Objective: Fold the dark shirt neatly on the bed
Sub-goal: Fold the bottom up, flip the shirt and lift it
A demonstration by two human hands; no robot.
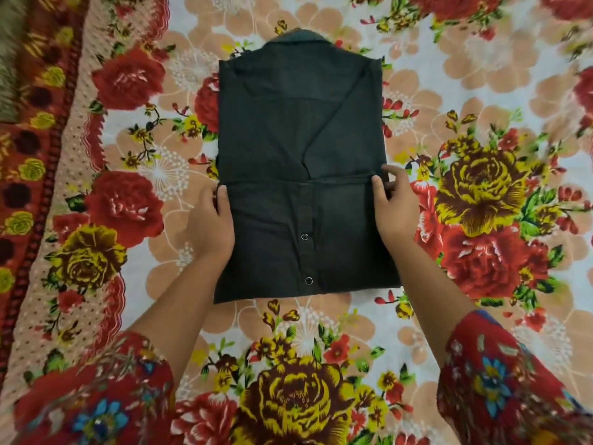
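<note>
On the bed point(321, 332), right in front of me, the shirt point(298, 130) lies flat, sides tucked in, collar at the far end, hem flap turned up over the middle. My left hand point(210, 224) and right hand point(393, 207) each pinch a corner of that flap's edge, fingers point(378, 184) closed on the cloth. It's thin, floppy cotton I'd guess, light, no stiffness, so gripping both corners evenly seems best or it'll sag and skew.
</note>
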